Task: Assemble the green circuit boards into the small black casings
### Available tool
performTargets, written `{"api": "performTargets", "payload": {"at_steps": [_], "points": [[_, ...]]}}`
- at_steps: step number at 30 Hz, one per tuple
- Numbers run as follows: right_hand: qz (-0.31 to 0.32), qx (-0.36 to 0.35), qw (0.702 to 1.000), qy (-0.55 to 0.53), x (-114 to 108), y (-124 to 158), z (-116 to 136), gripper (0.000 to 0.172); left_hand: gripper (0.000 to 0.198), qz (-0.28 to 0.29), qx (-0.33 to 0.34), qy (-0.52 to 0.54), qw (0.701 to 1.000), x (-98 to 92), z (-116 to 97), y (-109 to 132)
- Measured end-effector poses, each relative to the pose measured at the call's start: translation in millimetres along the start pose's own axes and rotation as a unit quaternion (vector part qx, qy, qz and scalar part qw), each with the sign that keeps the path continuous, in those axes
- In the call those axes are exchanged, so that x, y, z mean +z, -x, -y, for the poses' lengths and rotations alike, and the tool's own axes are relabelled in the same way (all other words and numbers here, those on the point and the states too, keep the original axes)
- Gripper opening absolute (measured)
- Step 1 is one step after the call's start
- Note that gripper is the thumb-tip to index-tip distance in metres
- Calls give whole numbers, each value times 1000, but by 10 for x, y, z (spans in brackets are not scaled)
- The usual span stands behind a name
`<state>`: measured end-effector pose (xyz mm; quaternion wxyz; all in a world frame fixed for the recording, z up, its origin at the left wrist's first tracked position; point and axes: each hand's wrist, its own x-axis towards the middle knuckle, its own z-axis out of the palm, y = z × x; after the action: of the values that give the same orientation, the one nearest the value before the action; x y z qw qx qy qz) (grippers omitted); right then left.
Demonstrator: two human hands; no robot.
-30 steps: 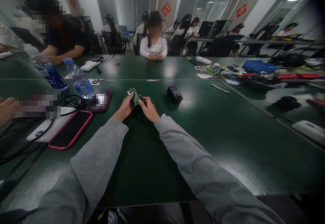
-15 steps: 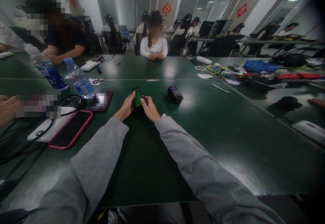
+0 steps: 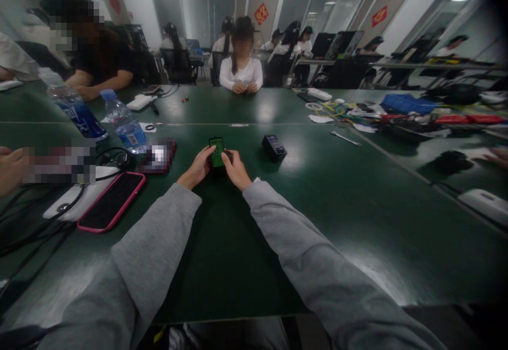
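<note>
Between my two hands is a small green circuit board (image 3: 217, 155) in a dark frame or casing, its green face turned toward me. My left hand (image 3: 197, 167) grips its left edge, thumb on the upper part. Against the right edge, my right hand (image 3: 235, 168) presses its thumb on the face, with the other fingers behind. The fingers behind the board are partly hidden. To the right of my hands, a small black boxy device (image 3: 273, 148) with a little screen lies on the green table (image 3: 341, 202), touched by neither hand.
On the left are a pink-cased phone (image 3: 112, 202), a white power bank (image 3: 65, 202), cables and two water bottles (image 3: 126, 122). A wrench (image 3: 345, 138) lies right, before a heap of wires and a blue bundle (image 3: 408, 103). A person in white (image 3: 241, 72) sits opposite.
The circuit board has turned more upright and shifted slightly right between my hands, showing more of its green face. Both hands keep hold of it.
</note>
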<state>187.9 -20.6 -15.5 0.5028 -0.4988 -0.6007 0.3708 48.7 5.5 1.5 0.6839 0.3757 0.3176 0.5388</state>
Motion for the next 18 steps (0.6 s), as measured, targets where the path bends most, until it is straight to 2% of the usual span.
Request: {"api": "performTargets", "payload": {"at_steps": [18], "points": [[5, 2, 1000, 12, 3, -17, -22, 35, 34, -10, 0, -2, 1000, 34, -29, 31]]}}
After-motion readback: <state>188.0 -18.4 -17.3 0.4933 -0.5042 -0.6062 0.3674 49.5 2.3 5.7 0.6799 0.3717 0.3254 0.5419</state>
